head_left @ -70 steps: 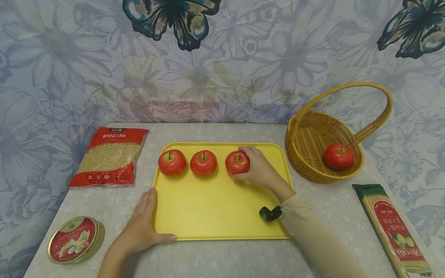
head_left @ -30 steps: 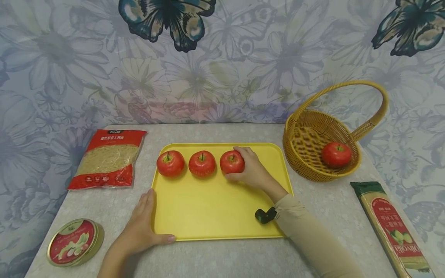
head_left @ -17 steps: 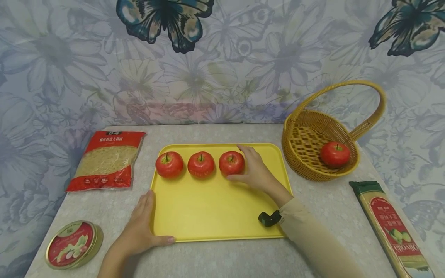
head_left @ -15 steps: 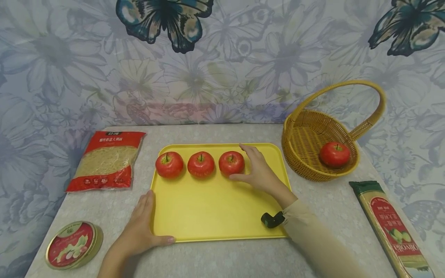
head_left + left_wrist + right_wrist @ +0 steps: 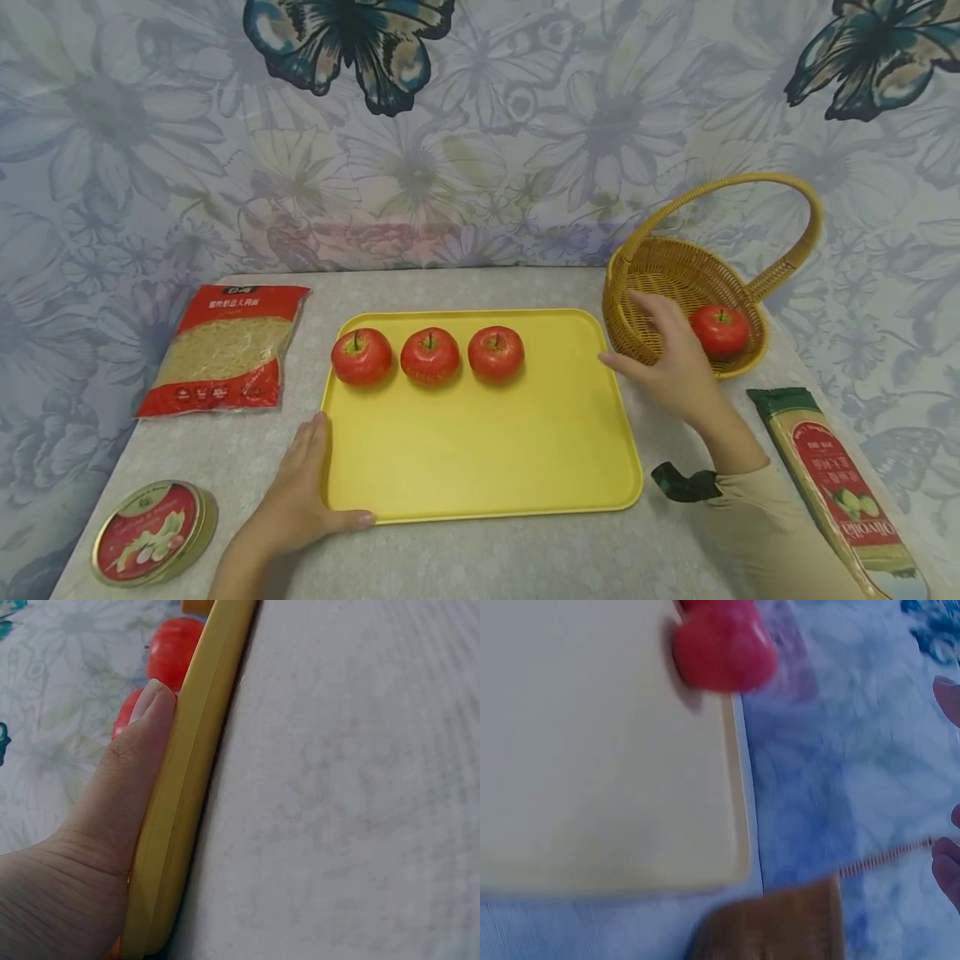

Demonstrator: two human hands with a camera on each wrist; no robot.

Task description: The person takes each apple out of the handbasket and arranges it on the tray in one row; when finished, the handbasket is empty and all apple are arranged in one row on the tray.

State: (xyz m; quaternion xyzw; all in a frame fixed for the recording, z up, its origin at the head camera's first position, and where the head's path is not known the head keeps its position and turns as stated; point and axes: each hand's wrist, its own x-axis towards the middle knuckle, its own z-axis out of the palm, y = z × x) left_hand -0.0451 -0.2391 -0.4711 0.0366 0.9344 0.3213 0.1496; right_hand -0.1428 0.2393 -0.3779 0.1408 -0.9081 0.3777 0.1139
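Note:
My left hand (image 5: 296,487) rests at the near left corner of a yellow tray (image 5: 480,450). Its fingers lie straight along the left side and its thumb (image 5: 124,761) touches the near rim. Three red apples stand in a row along the tray's far side: a left apple (image 5: 362,357), a middle apple (image 5: 430,356) and a right apple (image 5: 496,353). Holding nothing, my right hand (image 5: 678,371) hovers with thumb and fingers spread, in front of a wicker basket (image 5: 626,333). Another red apple (image 5: 720,331) lies inside that basket, just beyond the hand.
On the left lie a red pasta bag (image 5: 225,350) and a round tin (image 5: 153,533). A long spaghetti packet (image 5: 840,492) lies at the right, near my right forearm. The basket's handle (image 5: 795,250) arches up beside a patterned backdrop (image 5: 480,133).
The right hand slid the right apple slightly left, let go of it and moved right to the basket. My left hand has stayed at the tray corner. The head view has shifted slightly.

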